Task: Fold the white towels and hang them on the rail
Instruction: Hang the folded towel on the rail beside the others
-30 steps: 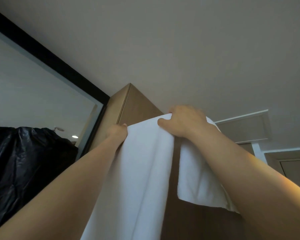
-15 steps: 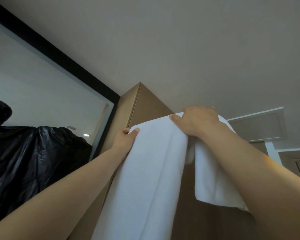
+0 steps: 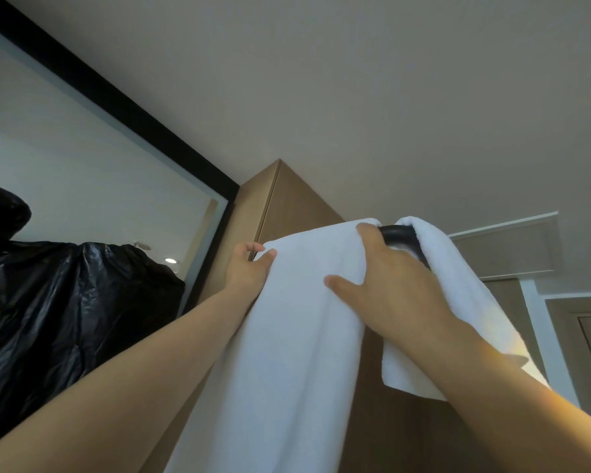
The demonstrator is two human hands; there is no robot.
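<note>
While left hand (image 3: pixel 246 273) pinches white towel (image 3: pixel 304 343) | right hand (image 3: pixel 394 298) presses it by rail (image 3: pixel 399 233)

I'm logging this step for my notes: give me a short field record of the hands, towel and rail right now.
white towel: draped over the black rail, hanging down
left hand: pinches towel's left edge
right hand: lies spread on towel front, beside rail
rail: partly bare between two white folds
left of scene: black plastic bag
</note>
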